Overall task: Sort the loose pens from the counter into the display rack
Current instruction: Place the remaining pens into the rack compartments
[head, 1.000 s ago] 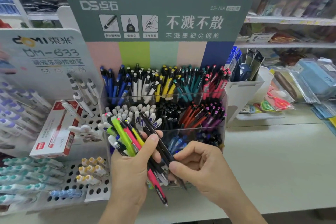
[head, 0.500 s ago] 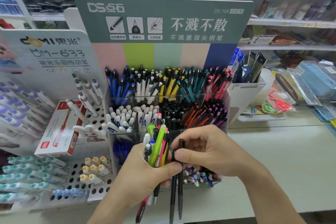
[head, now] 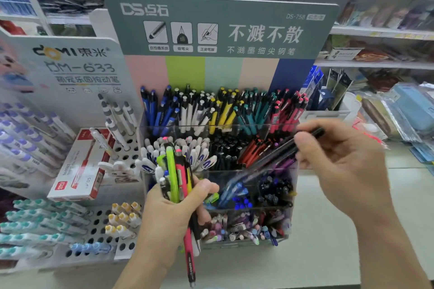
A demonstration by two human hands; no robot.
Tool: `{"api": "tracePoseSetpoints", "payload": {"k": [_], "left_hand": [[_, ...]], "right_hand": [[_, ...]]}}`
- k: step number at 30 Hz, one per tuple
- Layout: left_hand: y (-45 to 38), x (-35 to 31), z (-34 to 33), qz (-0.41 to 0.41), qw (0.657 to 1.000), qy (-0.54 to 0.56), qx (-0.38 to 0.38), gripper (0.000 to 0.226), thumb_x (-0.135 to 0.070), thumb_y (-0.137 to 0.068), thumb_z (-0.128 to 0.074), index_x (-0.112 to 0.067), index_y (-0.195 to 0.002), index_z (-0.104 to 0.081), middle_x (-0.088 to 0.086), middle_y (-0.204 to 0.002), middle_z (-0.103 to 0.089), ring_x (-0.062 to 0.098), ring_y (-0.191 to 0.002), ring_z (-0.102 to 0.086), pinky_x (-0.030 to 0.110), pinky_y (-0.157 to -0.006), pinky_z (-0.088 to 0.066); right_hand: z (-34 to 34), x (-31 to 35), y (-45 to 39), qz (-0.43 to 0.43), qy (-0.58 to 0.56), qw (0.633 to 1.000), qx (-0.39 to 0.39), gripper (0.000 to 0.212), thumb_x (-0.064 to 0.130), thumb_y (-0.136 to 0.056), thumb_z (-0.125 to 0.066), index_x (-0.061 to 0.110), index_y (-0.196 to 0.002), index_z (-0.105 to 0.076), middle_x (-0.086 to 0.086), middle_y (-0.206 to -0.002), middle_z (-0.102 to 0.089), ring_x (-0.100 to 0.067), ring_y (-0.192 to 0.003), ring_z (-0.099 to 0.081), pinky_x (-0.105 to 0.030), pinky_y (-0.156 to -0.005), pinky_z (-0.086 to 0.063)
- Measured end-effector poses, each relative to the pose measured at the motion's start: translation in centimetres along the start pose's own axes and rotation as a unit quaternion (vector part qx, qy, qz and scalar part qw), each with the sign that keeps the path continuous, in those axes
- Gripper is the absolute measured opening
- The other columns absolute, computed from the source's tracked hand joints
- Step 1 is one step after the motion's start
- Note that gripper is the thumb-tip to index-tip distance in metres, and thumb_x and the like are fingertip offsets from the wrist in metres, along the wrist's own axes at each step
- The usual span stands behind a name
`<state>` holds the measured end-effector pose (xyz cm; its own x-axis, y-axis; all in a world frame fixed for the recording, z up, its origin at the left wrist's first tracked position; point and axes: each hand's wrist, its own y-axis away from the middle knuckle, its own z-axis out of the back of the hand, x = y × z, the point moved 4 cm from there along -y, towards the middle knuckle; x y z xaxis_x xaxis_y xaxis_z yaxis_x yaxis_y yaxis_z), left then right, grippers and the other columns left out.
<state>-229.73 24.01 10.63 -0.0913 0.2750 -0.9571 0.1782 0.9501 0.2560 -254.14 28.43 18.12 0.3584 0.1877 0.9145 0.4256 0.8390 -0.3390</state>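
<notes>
My left hand (head: 173, 213) grips a bundle of loose pens (head: 178, 178), green, pink, yellow, white and black, upright in front of the clear tiered display rack (head: 234, 128). My right hand (head: 340, 162) pinches two black pens (head: 279, 151) at their upper end. They slant down and left over the rack's middle tier, blurred by motion, with their tips near the blue pens (head: 234, 192). The rack's compartments hold pens sorted by colour: blue, white, yellow, teal and red at the back, black and orange-red in the middle.
A white peg-hole pen stand (head: 112, 220) with a red-and-white pen box (head: 82, 166) stands left of the rack. A white bin (head: 328, 116) and packaged stationery (head: 404, 112) sit to the right. The pale counter (head: 328, 230) runs along the front; shelves rise behind.
My right hand has pulled the two black pens out of the bundle and carried them up and right over the rack. My left hand still grips the rest of the bundle.
</notes>
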Motion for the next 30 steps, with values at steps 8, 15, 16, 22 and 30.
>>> {"api": "tracePoseSetpoints", "payload": {"k": [8,15,16,22,30], "left_hand": [[0.4,1.9,-1.6,0.044,0.998,0.032,0.042,0.016,-0.008,-0.086,-0.07,0.005,-0.091,-0.062,0.019,-0.083,-0.075,0.022,-0.046,-0.054,0.028,-0.05,-0.05],[0.4,2.7,-1.3,0.079,0.994,0.076,0.019,0.015,-0.005,-0.086,-0.07,0.006,-0.094,-0.063,0.023,-0.077,-0.07,0.022,-0.046,-0.054,0.03,-0.047,-0.05],[0.4,2.8,-1.3,0.08,0.993,0.08,0.017,0.015,-0.004,-0.086,-0.07,0.007,-0.094,-0.064,0.023,-0.077,-0.07,0.022,-0.046,-0.054,0.031,-0.047,-0.05],[0.3,2.6,-1.1,0.077,0.993,0.09,0.008,0.016,-0.003,-0.088,-0.069,0.011,-0.095,-0.063,0.019,-0.073,-0.069,0.021,-0.045,-0.053,0.029,-0.046,-0.049],[0.2,2.4,-1.1,0.074,0.993,0.085,0.019,0.023,-0.005,-0.089,-0.068,0.016,-0.097,-0.062,0.016,-0.062,-0.065,0.022,-0.043,-0.053,0.026,-0.046,-0.048]], "right_hand": [[-2.9,-1.9,0.7,0.158,0.129,0.978,-0.049,0.009,0.009,-0.093,-0.068,0.012,-0.101,-0.07,0.0,-0.09,-0.068,-0.01,-0.077,-0.064,-0.02,-0.072,-0.052],[-6.2,-4.9,1.4,0.157,0.136,0.977,0.046,0.011,0.008,-0.093,-0.069,0.01,-0.105,-0.07,0.003,-0.098,-0.067,-0.01,-0.085,-0.066,-0.028,-0.072,-0.056],[-6.3,-5.0,1.2,0.144,0.126,0.98,0.052,0.011,0.01,-0.093,-0.069,0.011,-0.104,-0.07,0.004,-0.097,-0.068,-0.01,-0.084,-0.066,-0.03,-0.071,-0.055],[-4.9,-2.0,0.1,0.203,0.125,0.97,0.044,0.01,0.007,-0.091,-0.071,0.008,-0.101,-0.071,0.008,-0.092,-0.068,-0.007,-0.078,-0.066,-0.017,-0.07,-0.052],[-6.4,-4.3,-1.7,0.088,0.119,0.983,0.107,0.011,0.009,-0.093,-0.071,0.015,-0.101,-0.073,0.011,-0.086,-0.07,-0.013,-0.075,-0.068,-0.028,-0.069,-0.057]]}}
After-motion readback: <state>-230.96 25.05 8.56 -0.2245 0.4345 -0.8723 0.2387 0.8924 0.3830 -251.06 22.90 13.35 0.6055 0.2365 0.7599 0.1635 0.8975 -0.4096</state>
